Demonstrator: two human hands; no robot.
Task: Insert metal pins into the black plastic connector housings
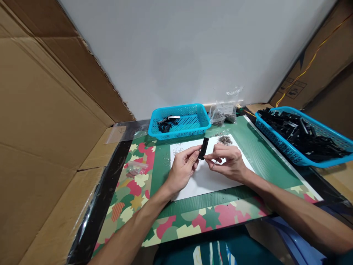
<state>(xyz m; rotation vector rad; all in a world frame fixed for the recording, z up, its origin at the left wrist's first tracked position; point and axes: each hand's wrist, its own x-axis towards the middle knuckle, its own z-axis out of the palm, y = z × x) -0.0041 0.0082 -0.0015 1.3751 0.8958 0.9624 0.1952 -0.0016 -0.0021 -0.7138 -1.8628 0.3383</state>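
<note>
My left hand (185, 165) is closed on a narrow black plastic part (204, 148), which it holds tilted upright above a white sheet of paper (198, 186). At the lower end of that part are the fingertips of my right hand (227, 160). A thin metal rod (215, 164), perhaps a small tool, sticks out from between the right fingers; its far end is hidden by the hand. Behind the right hand lies a pile of small metal pieces (225, 140). More tiny bright pieces (178, 151) are scattered at the paper's left side.
A blue basket (180, 133) with a few black parts stands at the back. Another blue basket (289, 151), heaped with black parts, is at the right. Clear bags of small pieces (223, 114) lean by the wall. A small plastic bag (137, 168) lies left. Cardboard (41, 110) borders the table.
</note>
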